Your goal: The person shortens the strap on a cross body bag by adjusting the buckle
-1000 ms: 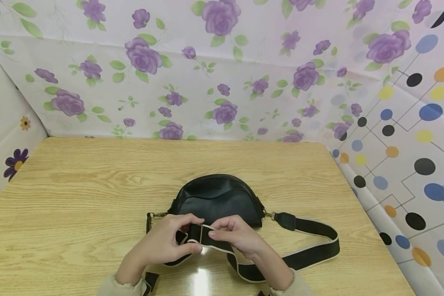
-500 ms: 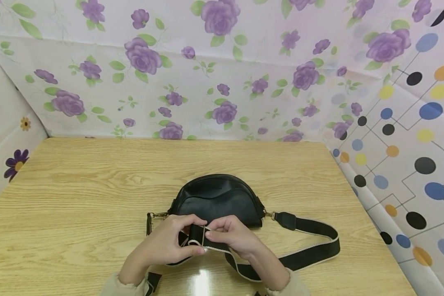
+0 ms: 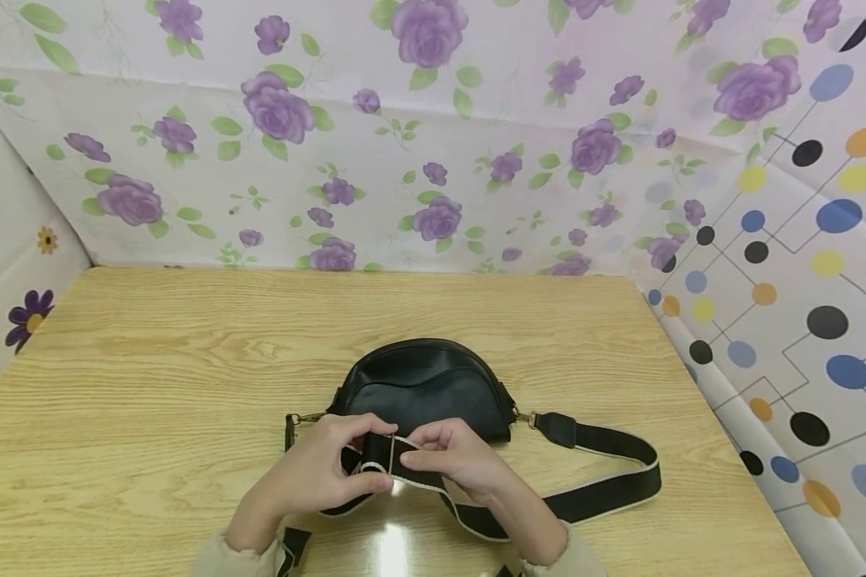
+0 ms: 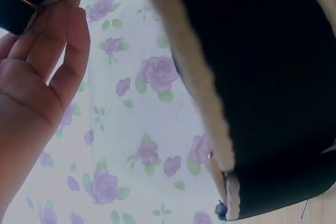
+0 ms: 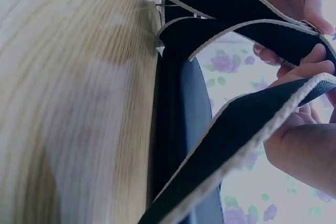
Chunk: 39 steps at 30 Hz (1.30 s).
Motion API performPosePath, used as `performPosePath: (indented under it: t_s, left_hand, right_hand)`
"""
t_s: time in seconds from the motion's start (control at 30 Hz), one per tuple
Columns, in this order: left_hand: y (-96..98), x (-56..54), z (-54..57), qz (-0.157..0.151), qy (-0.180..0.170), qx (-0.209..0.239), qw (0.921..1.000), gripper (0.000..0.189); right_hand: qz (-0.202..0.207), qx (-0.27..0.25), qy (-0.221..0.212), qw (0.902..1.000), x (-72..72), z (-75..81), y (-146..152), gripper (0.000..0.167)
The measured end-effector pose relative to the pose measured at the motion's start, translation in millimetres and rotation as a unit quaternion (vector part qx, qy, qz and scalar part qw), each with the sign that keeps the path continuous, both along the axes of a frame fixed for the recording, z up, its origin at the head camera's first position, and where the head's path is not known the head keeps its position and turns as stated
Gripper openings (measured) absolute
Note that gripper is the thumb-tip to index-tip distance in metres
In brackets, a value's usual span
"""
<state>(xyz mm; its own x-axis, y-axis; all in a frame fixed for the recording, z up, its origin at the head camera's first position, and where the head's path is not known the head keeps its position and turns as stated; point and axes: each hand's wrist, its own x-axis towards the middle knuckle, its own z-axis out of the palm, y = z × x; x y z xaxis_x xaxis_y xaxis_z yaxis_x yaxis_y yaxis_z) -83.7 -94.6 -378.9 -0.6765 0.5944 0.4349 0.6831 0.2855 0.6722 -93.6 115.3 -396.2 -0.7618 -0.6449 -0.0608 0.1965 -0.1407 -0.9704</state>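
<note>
A black half-moon shoulder bag (image 3: 426, 385) lies on the table behind both hands. Its black webbing strap (image 3: 606, 493) has pale edging and curves round to the front. My left hand (image 3: 313, 469) pinches the strap's thin metal slider buckle (image 3: 393, 454) between thumb and index finger. Just right of the buckle, my right hand (image 3: 462, 461) pinches the flat strap with thumb and fingers. In the left wrist view a broad stretch of strap (image 4: 257, 66) fills the right side. Strap folds (image 5: 226, 124) cross in front of the bag in the right wrist view.
A wood-grain table (image 3: 188, 361) lies under everything. Metal clasps join the strap to the bag, one showing at the right (image 3: 525, 418). Flower-printed sheeting (image 3: 375, 144) rises behind, and dotted sheeting (image 3: 830, 361) borders the right side.
The buckle and left fingertips shifted slightly right, then back left. The strap's loose curve by my right wrist has risen a little. Both hands keep hold, and the bag stays put.
</note>
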Motion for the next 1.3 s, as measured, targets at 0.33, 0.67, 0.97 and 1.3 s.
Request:
performPosePath:
  t_s: [0.33, 0.67, 0.97, 1.3]
  left_hand:
    - [-3.3, -1.1, 0.6, 0.005, -0.044, 0.017, 0.9989, 0.041]
    - [-1.9, -0.6, 3.4, 0.033, -0.074, -0.006, 0.9967, 0.039]
    - [1.4, 0.5, 3.9, 0.04, -0.059, -0.004, 0.9975, 0.038]
    - [2.7, 0.7, 1.5, 0.039, -0.06, 0.017, 0.9973, 0.039]
  right_hand:
    - [-0.006, 0.007, 0.022, 0.9997, -2.5, -0.9, 6.5, 0.034]
    - [-0.038, 0.02, 0.017, 0.9989, -2.5, 0.1, 6.8, 0.032]
    - [-0.049, 0.028, -0.003, 0.9984, -1.5, 2.1, 6.2, 0.027]
    - [-0.063, 0.024, -0.016, 0.9976, -0.8, 1.9, 4.2, 0.026]
